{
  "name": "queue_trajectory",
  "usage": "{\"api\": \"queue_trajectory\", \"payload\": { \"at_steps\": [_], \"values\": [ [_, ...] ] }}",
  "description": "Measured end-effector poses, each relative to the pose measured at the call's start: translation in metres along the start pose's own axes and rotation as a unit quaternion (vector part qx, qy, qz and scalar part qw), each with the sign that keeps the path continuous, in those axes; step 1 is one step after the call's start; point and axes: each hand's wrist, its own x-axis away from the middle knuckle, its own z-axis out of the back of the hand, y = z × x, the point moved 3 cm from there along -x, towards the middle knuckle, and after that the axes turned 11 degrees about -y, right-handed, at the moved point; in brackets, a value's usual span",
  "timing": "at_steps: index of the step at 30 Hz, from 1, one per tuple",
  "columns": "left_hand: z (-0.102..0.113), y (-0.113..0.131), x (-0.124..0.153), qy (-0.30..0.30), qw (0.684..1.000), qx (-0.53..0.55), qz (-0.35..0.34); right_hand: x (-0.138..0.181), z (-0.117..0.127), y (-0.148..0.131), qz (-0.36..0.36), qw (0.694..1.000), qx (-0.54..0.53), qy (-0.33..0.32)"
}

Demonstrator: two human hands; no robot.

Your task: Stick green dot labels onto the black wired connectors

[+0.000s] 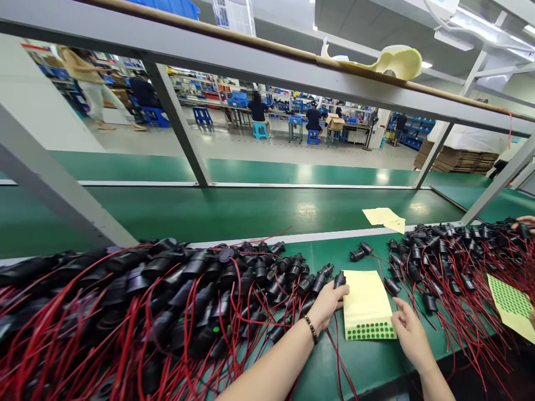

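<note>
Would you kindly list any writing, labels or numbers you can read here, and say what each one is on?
None can be read.
The yellow sticker sheet between the left hand and right hand carries only plain green dots.
The white bin on the top shelf bears print too blurred to read.

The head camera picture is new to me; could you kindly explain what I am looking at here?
The camera sits on a person's head, looking down at their two bare hands over a green workbench. The left hand touches the edge of a yellow sticker sheet whose lower rows hold green dots, beside a black connector. The right hand rests at the sheet's lower right corner. Piles of black connectors with red wires lie on both sides. Another sticker sheet lies far right. Other people work at benches in the background.
</note>
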Motion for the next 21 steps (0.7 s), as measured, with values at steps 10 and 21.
{"api": "queue_trajectory", "payload": {
  "at_steps": [10,21],
  "values": [
    [-0.007,-0.021,0.045,-0.022,0.999,0.020,-0.043,0.016,-0.005,-0.024,0.119,0.950,0.287,0.046],
    [-0.005,-0.040,0.041,-0.003,0.998,0.068,-0.008,0.004,-0.071,-0.069,0.190,0.875,0.427,-0.127]
  ]
}}
